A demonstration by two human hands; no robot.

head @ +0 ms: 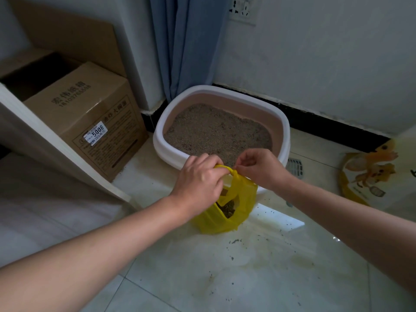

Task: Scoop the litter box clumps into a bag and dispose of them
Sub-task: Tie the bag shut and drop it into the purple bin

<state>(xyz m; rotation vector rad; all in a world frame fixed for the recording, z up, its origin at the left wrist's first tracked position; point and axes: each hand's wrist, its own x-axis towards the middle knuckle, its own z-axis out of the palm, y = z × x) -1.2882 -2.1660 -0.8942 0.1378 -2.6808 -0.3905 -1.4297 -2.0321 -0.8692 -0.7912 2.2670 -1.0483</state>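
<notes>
Yellow bag [244, 199] sat on the floor [225, 278], just in front of the litter box [158, 140]. Dark clumps [227, 209] showed through the gap in its top. Its two thin handles [228, 169] stood up from the bag and met right between the two hands, so they ran in a line from left to right. The left hand [198, 176] had its fingers [212, 162] curled round one handle loop. The right hand [262, 170] pinched the other end, with its fingers [244, 163] closed tight on it. Both hands were just as near, one on each side of the meeting spot. It looked like the handles were being tied in a knot, and each hand would need to pull out to its own side to close it. The mouth of the bag was not shut yet. The litter box rim was just behind the hands, so a push forward could bump it. A white flat board [279, 218] lay just beside the bag, and loose bits of litter [235, 241] dotted the floor. A cardboard box [90, 113] stood to the left and a printed sack [369, 176] lay to the right, both well apart.
</notes>
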